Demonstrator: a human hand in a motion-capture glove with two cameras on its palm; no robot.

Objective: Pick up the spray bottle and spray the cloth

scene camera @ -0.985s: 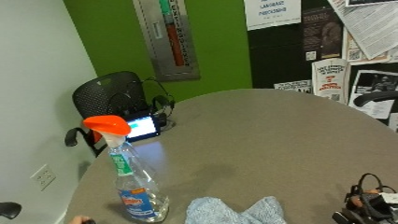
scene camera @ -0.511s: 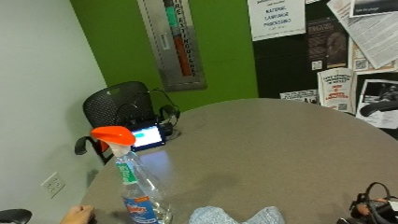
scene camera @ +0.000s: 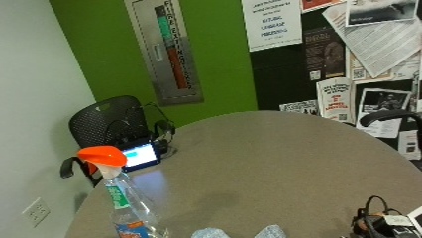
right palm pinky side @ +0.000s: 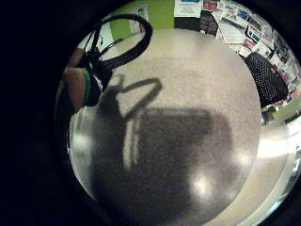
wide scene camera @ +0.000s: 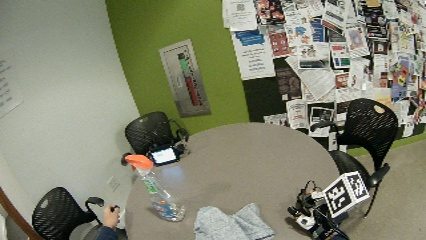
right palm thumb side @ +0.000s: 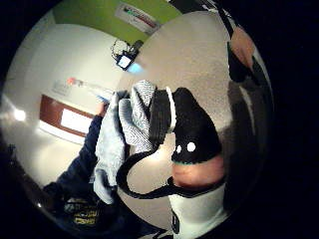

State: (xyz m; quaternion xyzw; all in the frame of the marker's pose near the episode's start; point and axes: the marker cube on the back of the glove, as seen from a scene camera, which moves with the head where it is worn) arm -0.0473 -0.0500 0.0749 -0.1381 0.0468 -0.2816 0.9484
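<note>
Outside camera tilted upward since earlier frame. Spray bottle (scene camera: 125, 198) left upright near worktop (scene camera: 277, 163) edge, unheld. Cloth (wide scene camera: 233, 223) spread beside it. Right hand (right palm thumb side: 192, 132) hovering, fingers (right palm thumb side: 192, 124) relaxed, nothing held.

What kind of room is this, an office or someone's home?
Probably an office meeting room: a round table ringed by black mesh chairs, a wall thick with pinned posters, and a fire extinguisher cabinet set into the green wall.

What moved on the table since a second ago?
Only the camera tilted upward; nothing was picked up or let go. The clear plastic spray bottle with the orange trigger still stands on the round grey table beside the crumpled grey-blue cloth.
</note>
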